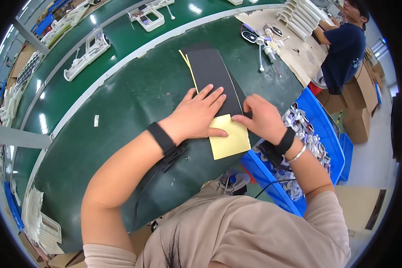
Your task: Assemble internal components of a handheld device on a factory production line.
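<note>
A long black sheet [210, 67] with thin yellow edges lies on the green table, over other dark sheets. My left hand [193, 114] rests flat across it, fingers spread, its thumb on a yellow paper [231, 142] at the sheet's near end. At the sheet's right edge, my right hand [264, 118] is closed, fingers curled and thumb bent in by the yellow paper's upper corner. The sheet's edge runs between that thumb and forefinger. Narrow yellow strips [187, 64] stick out at the upper left. How the paper joins the sheet is hidden under my hands.
A blue bin [332, 134] full of small white parts stands right of the table [98, 156]. Wired parts [265, 42] lie on cardboard at the far right, near a seated person [344, 49]. White plastic housings [88, 53] sit on the green line beyond the pale rim.
</note>
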`<state>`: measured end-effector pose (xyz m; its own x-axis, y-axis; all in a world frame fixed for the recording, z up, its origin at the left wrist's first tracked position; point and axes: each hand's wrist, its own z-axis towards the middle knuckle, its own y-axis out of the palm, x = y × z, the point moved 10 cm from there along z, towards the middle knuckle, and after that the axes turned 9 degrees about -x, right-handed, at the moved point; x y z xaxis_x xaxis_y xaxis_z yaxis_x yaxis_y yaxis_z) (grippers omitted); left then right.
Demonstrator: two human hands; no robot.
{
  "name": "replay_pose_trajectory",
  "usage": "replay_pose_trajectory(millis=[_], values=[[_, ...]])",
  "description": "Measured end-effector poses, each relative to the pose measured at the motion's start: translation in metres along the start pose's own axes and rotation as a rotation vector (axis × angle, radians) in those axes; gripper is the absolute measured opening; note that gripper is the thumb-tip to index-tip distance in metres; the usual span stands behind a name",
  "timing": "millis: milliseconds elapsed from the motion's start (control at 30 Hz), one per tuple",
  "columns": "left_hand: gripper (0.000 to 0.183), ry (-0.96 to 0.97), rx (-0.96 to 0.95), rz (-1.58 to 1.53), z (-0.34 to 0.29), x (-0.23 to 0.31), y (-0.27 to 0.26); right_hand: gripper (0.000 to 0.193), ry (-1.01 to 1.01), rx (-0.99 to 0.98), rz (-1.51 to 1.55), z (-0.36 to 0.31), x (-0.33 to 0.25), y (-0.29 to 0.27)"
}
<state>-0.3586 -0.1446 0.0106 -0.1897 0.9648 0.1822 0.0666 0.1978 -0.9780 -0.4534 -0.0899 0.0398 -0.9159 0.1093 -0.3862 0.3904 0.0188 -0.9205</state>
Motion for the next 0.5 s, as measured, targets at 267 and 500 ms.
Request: replay_pose_trajectory(millis=[267, 500], values=[[0.091, -0.039, -0.031, 0.024, 0.012, 0.004, 0.010, 0.033, 0.119, 0.020, 0.057, 0.000, 0.018, 0.014], [0.089, -0.093, 0.049, 0.005, 0.009, -0.008, 0.006, 0.025, 0.187, -0.018, 0.536, 0.017, 0.056, 0.015]])
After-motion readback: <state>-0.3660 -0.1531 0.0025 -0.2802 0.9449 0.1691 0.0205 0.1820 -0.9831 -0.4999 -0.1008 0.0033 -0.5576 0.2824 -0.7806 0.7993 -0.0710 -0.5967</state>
